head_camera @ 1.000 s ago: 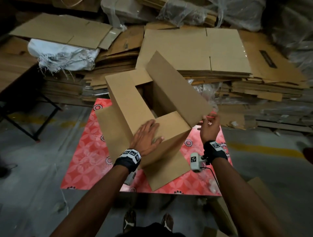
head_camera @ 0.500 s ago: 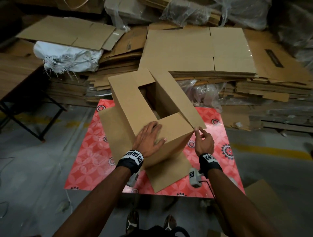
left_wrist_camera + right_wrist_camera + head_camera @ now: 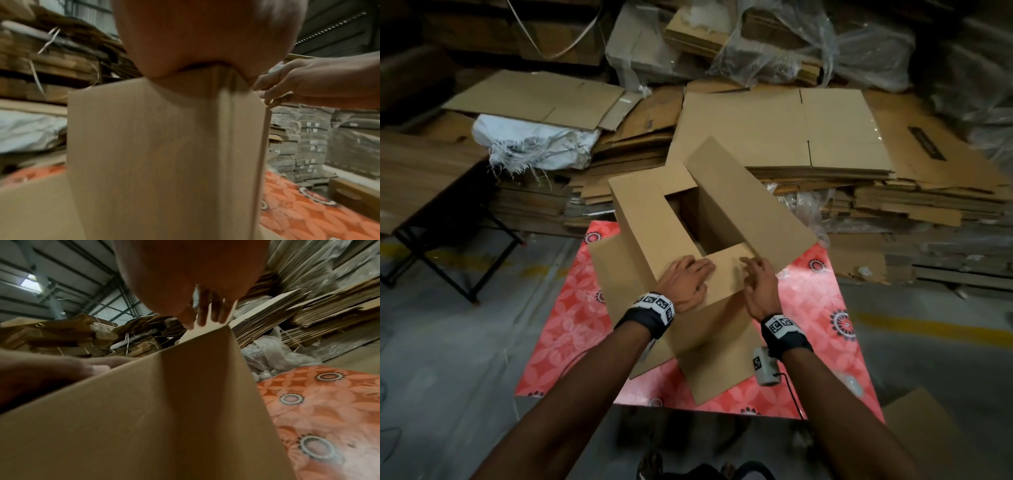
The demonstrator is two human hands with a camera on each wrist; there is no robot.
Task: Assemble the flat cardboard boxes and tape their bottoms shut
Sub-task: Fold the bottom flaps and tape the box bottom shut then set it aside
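1. Moving in from the box's right edge, the right hand (image 3: 758, 287) is now reaching onto the near flap (image 3: 726, 270); its grip is loose, fingers apart, holding nothing.
2. Flat and open, the left hand (image 3: 685, 282) is pressing that flap down.
3. Still tilting up, the long right flap (image 3: 743, 202) is risking springing back if released, leaving a gap.
4. Plain brown and untaped, the box (image 3: 654, 240) is standing bottom-up on the red counter (image 3: 571, 325), middle still gaping.
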